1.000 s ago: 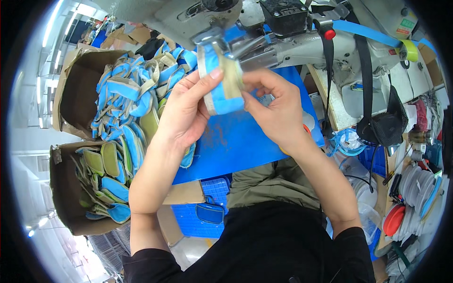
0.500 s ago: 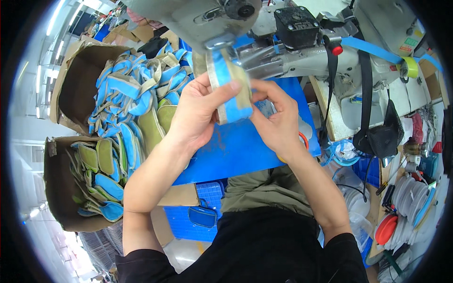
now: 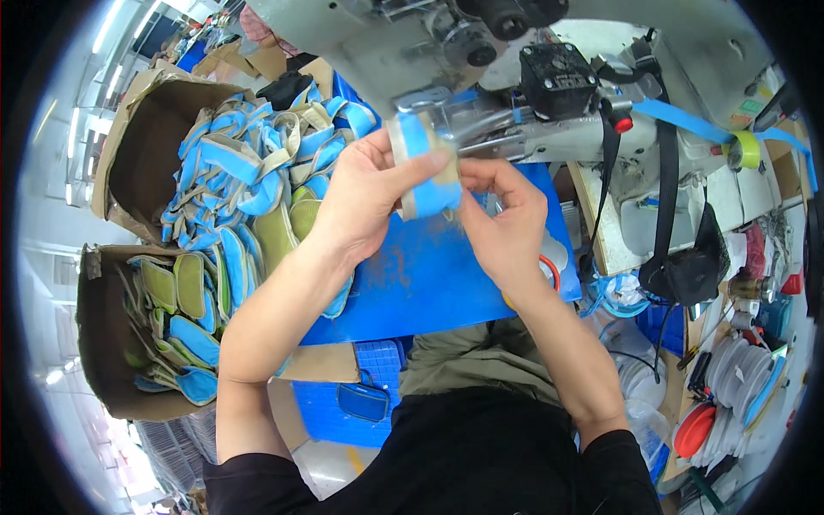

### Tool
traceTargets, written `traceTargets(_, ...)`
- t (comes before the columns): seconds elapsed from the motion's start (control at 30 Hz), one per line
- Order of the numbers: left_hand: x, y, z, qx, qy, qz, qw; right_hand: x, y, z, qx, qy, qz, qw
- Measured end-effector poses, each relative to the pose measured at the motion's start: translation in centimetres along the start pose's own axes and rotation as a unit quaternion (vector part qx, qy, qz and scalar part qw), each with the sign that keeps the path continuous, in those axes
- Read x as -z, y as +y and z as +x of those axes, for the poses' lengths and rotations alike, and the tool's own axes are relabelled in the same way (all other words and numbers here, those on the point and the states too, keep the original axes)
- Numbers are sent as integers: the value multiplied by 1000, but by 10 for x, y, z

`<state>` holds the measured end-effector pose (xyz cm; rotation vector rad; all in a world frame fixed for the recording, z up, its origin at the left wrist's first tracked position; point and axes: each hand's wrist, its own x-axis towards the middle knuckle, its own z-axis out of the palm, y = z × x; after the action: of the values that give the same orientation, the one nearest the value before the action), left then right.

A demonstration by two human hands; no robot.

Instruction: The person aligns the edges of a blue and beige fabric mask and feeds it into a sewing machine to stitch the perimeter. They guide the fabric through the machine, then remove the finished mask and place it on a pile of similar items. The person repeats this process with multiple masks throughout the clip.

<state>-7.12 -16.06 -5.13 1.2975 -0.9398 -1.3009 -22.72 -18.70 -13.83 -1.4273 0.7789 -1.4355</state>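
Note:
A blue fabric band with beige edges (image 3: 436, 199) stands curved just below the head of the sewing machine (image 3: 360, 60), near its metal guide. My left hand (image 3: 356, 193) is closed on the band's left side, thumb laid across the blue face. At the band's right edge, my right hand (image 3: 511, 227) has its fingers curled in and the thumb up against the fabric. The band hides part of both hands' fingertips, and it is slightly blurred. Beneath the hands lies the blue tabletop (image 3: 412, 283).
Left of the table, a heap of blue and beige strips (image 3: 227, 159) spills from a cardboard box (image 3: 129, 146). A second box (image 3: 99, 343) holds green and blue pouch pieces (image 3: 196, 339). Orange-handled scissors (image 3: 549, 270) lie beside my right wrist. Blue tape (image 3: 687, 116) runs to the machine.
The view has shifted a little, so the machine sits further right. Both hands keep hold of the band, which appears turned and more curled between them.

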Motion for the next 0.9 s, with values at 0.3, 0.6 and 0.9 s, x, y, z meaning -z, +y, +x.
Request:
traceTargets(0.3, 7, -3, -6, -41, -3, 58, 997, -1, 1, -3, 71, 19, -13, 997)
traceTargets(0.6, 3, -16, -1, -56, 4, 20, 998, 0, 12, -7, 81, 6, -16, 997)
traceTargets(0.9, -2, -18, 3, -68, 6, -9, 998, 0, 16, -12, 46, -6, 4, 999)
